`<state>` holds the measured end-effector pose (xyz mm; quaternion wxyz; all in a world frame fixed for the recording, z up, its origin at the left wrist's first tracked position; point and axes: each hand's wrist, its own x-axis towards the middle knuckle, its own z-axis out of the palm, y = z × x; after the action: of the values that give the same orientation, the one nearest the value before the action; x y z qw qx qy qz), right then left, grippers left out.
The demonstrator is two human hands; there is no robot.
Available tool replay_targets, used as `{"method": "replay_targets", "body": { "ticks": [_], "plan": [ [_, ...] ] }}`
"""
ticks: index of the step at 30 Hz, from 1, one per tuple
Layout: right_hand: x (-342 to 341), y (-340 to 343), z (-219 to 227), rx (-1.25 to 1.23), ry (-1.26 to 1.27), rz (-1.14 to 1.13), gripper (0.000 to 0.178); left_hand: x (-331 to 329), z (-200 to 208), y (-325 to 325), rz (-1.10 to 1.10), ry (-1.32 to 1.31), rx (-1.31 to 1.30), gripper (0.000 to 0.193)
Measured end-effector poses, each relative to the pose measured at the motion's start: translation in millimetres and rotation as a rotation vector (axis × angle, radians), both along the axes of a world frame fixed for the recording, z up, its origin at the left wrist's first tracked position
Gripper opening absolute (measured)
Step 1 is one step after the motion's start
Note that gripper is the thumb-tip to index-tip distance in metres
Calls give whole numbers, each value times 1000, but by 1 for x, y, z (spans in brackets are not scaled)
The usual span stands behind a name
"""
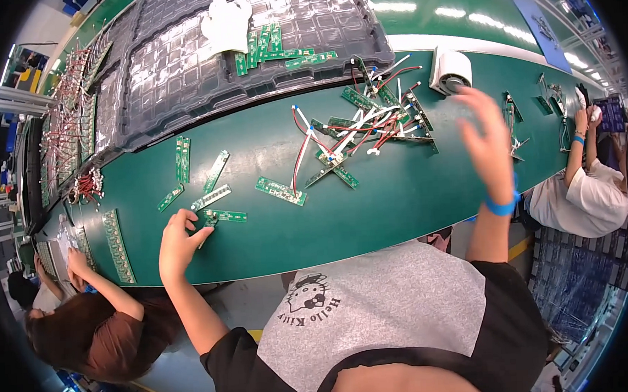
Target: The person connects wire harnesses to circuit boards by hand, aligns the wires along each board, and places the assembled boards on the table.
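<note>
My grey shirt (397, 298) fills six o'clock, left hand (177, 244) open-fingered beside loose green boards (231, 216) at ten, right hand (483, 136) splayed empty at one, twelve's wired heap (398, 117) seemingly finished, the loose ones not.

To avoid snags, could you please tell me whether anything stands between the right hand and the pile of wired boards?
Nothing visible: only bare green tabletop shows between the right hand and the wired boards.

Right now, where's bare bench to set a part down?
Widest: green bench between wired-board pile and front edge. Smaller: between tray, pile and loose boards. Crowded: the pile itself, and those boards by the left hand.
</note>
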<state>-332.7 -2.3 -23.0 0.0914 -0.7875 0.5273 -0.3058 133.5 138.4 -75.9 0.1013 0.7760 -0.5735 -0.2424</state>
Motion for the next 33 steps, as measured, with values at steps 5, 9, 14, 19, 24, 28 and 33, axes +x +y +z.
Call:
{"method": "replay_targets", "body": {
  "ticks": [5, 9, 14, 19, 24, 28, 33],
  "plan": [
    [81, -1, -28, 225, 45, 534, 21, 1, -9, 0, 85, 68, 49, 27],
    [77, -11, -24, 187, -107, 417, 11, -1, -8, -5, 76, 64, -39, 24],
    [66, -20, -8, 439, -677, 207, 16, 3, 17, -1, 202, 472, 44, 20],
    [79, -32, 10, 478, -1038, 346, 32, -22, 64, -34, 49, 956, 18, 22],
    [91, -33, 41, 553, -1137, 449, 42, -75, 84, -79, -178, 1065, -209, 26],
    [106, -21, 61, 458, -1249, 565, 24, -108, 100, -107, -334, 1321, -117, 20],
    [122, -24, 61, 557, -1300, 660, 11, -132, 94, -121, -393, 1363, -181, 19]
  ]
}}
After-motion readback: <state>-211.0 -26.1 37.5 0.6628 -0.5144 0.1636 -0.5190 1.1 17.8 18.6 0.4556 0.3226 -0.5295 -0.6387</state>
